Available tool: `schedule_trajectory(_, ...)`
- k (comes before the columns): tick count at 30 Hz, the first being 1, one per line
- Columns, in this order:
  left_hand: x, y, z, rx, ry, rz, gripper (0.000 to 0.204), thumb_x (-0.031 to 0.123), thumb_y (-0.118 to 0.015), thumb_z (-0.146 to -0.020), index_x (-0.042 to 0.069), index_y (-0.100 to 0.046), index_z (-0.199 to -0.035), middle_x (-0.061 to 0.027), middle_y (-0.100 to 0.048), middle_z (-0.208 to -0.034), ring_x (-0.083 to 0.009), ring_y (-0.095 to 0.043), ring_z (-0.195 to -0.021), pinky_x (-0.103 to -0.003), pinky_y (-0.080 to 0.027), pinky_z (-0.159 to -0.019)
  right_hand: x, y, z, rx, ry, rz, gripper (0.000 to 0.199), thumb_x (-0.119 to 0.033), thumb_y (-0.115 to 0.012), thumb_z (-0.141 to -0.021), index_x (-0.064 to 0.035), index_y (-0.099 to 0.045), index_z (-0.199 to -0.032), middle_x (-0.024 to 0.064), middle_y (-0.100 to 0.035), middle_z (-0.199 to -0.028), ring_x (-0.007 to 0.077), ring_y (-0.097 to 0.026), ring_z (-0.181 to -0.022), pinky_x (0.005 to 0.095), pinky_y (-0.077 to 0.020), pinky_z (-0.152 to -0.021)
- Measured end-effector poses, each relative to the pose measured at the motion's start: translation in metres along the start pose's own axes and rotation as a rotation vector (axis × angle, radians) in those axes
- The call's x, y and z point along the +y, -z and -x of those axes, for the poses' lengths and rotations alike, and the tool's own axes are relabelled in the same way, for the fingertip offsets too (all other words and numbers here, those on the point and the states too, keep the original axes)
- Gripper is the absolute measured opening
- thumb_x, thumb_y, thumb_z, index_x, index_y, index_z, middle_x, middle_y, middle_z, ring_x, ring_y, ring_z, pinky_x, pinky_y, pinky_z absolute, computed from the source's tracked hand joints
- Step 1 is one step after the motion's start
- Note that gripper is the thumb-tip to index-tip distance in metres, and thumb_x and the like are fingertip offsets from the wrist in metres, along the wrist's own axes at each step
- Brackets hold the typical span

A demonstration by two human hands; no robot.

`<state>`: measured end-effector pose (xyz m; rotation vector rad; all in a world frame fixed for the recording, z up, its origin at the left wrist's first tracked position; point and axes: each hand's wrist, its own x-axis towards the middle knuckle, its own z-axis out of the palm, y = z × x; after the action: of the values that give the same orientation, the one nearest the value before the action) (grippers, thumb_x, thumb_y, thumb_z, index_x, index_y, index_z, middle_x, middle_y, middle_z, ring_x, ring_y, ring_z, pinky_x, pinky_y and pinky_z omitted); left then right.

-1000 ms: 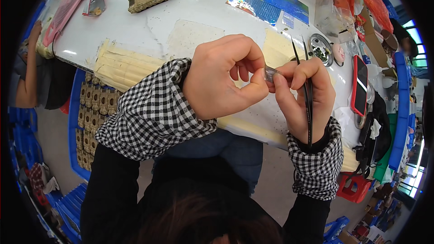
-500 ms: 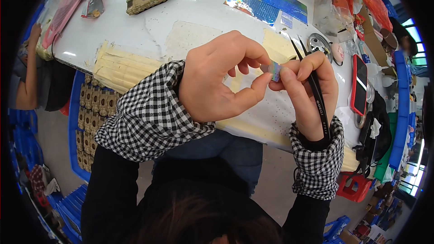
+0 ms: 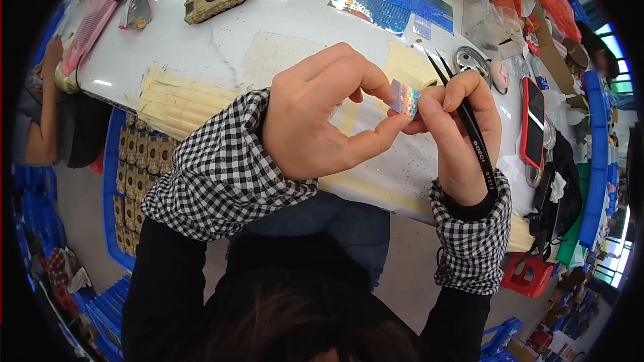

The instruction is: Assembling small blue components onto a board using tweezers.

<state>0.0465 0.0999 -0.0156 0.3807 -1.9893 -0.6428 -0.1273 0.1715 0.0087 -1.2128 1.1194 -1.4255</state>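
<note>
A small shiny holographic sticker piece (image 3: pixel 406 99) is held between both hands above the table. My left hand (image 3: pixel 329 114) pinches its left side between thumb and bent forefinger. The thumb and forefinger of my right hand (image 3: pixel 463 127) grip its right edge. Black pointed tweezers (image 3: pixel 475 139) are tucked in my right hand, their tips pointing up and away. Beyond my hands lie larger blue holographic sticker sheets (image 3: pixel 376 0). A camouflage-patterned casing (image 3: pixel 219 0) with an oval opening rests farther left on the table.
The white table (image 3: pixel 201 47) has yellowish tape (image 3: pixel 181 104) along its near edge. On the right are a red-cased phone (image 3: pixel 533 121) and a round metal dish (image 3: pixel 469 60). A blue crate (image 3: pixel 111 188) of similar casings stands lower left. Another person's arm (image 3: pixel 48 100) is at far left.
The sticker piece has tilted, so more of its shiny face shows. My fingers have shifted slightly around it, and the right hand still keeps the tweezers.
</note>
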Motion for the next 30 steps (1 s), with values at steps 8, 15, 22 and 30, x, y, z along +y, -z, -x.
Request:
schedule_trajectory(8, 0.001, 0.001, 0.001, -0.038, 0.256, 0.185, 0.015, 0.014, -0.067, -0.079, 0.003, -0.057, -0.081, -0.0042, -0.059, -0.078, -0.0104, -0.053, -0.065, -0.022, -0.041, -0.056, 0.001, 0.0, 0.0, 0.006, 0.092, 0.102, 0.016, 0.003, -0.056, -0.084, -0.0039, -0.042, -0.085, 0.0094, -0.062, -0.084, 0.0128, -0.063, -0.075, 0.0243, -0.0531, -0.069)
schedule_trajectory(15, -0.011, 0.013, -0.013, -0.334, 1.076, 0.998, 0.051, 0.043, -0.035, -0.096, 0.0, -0.059, -0.085, -0.0102, -0.063, -0.072, -0.0122, -0.058, -0.054, -0.019, -0.043, -0.046, 0.01, -0.001, -0.006, -0.031, 0.736, 0.715, 0.02, 0.014, -0.063, -0.069, -0.002, -0.051, -0.074, 0.0164, -0.065, -0.084, 0.0242, -0.065, -0.079, 0.0276, -0.0496, -0.065)
schedule_trajectory(22, -0.013, 0.009, -0.005, -0.262, 0.95, 0.984, 0.022, 0.02, -0.056, -0.09, -0.001, -0.061, -0.092, -0.0097, -0.065, -0.078, -0.0091, -0.06, -0.057, -0.018, -0.045, -0.047, 0.007, 0.003, -0.009, -0.092, 0.705, 0.726, 0.019, 0.011, -0.062, -0.071, -0.0021, -0.051, -0.079, 0.0167, -0.065, -0.088, 0.0229, -0.064, -0.076, 0.0269, -0.0492, -0.066)
schedule_trajectory(30, -0.006, 0.007, -0.004, -0.226, 0.859, 0.865, 0.019, 0.016, -0.061, -0.087, -0.002, -0.062, -0.091, -0.0089, -0.065, -0.078, -0.0088, -0.06, -0.059, -0.019, -0.046, -0.05, 0.011, -0.002, -0.002, -0.045, 0.405, 0.506, 0.02, 0.008, -0.063, -0.078, -0.0012, -0.046, -0.086, 0.01, -0.062, -0.084, 0.0136, -0.062, -0.078, 0.0241, -0.0493, -0.07)
